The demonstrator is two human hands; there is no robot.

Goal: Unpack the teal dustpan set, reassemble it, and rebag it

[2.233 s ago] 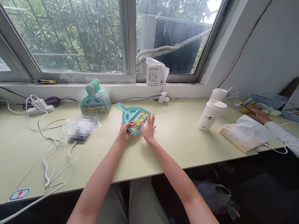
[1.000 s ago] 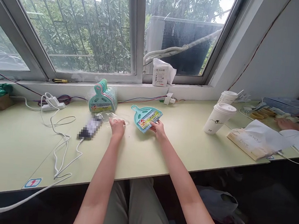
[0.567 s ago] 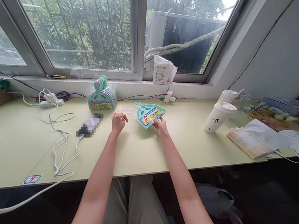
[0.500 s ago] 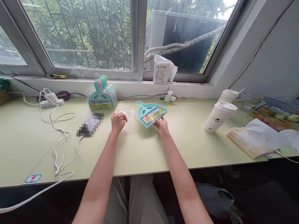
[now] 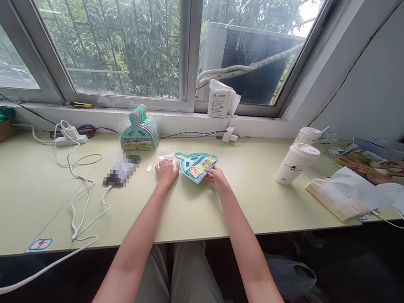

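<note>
My right hand (image 5: 216,177) grips the wide edge of a teal dustpan (image 5: 187,166) that has a label and brush bristles across its front. The dustpan is tilted just above the table, its handle pointing left. Left of it, my left hand (image 5: 166,172) lies palm down with fingers spread on a clear plastic bag (image 5: 165,153), which is flat on the table. Behind and to the left stands a row of several similar dustpans (image 5: 137,132) in clear wrapping.
A phone (image 5: 122,170) with a white cable (image 5: 90,183) lies left. Paper cups (image 5: 295,164) and a tissue pack (image 5: 333,195) stand right. A power strip (image 5: 70,139) sits by the window wall. Another person's hands (image 5: 374,173) are at far right.
My left hand has gone from closed and raised to spread flat on the plastic bag. The dustpan in my right hand has shifted slightly left and lower.
</note>
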